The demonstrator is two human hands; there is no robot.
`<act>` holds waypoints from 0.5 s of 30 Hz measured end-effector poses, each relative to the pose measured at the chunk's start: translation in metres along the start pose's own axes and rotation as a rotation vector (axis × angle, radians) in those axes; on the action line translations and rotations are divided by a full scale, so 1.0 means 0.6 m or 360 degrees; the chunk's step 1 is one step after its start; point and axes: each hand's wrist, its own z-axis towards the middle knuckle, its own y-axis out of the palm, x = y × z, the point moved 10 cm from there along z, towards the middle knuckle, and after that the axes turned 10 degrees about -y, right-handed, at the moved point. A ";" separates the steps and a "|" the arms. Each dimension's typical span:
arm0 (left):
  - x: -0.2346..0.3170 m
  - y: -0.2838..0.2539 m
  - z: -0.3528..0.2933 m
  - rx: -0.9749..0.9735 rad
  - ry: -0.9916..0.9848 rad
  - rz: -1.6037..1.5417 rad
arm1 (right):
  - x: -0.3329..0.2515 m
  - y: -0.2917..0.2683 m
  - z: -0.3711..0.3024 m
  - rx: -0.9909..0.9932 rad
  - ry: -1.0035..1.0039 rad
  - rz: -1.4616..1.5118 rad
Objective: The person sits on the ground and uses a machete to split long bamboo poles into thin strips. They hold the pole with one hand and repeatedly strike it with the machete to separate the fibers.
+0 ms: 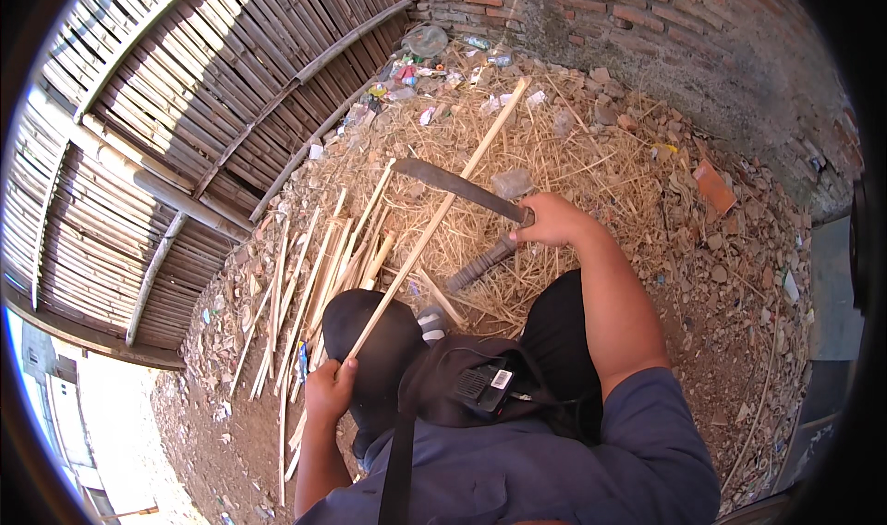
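Observation:
My left hand (330, 391), low and left beside my knee, is closed around the lower end of a long pale bamboo strip (411, 259). That strip slants up and away to the right across the ground. My right hand (552, 218) grips a machete (476, 194) close to the base of its dark blade. The blade points left and crosses the strip about midway. A dark, ridged rod (482, 265) slants down and left from under my right hand; whether it joins the machete is hidden by my fingers.
Several split bamboo strips (319, 275) lie in a bundle left of my knee. Straw-like shavings (554, 160) cover the ground ahead. Rubble and litter reach a brick wall (637, 7); a bamboo fence (222, 72) stands left. A broken brick (713, 188) lies at right.

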 end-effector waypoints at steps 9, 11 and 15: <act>0.000 -0.001 -0.001 0.0015 -0.0007 -0.0002 | -0.001 0.000 -0.005 0.0007 0.0033 0.0085; 0.001 0.000 -0.001 0.0020 -0.0002 0.0001 | 0.005 0.003 -0.002 -0.0010 0.0022 0.0076; 0.003 -0.002 -0.003 0.0022 -0.0009 0.0008 | 0.000 0.003 -0.003 -0.0044 0.0041 0.0067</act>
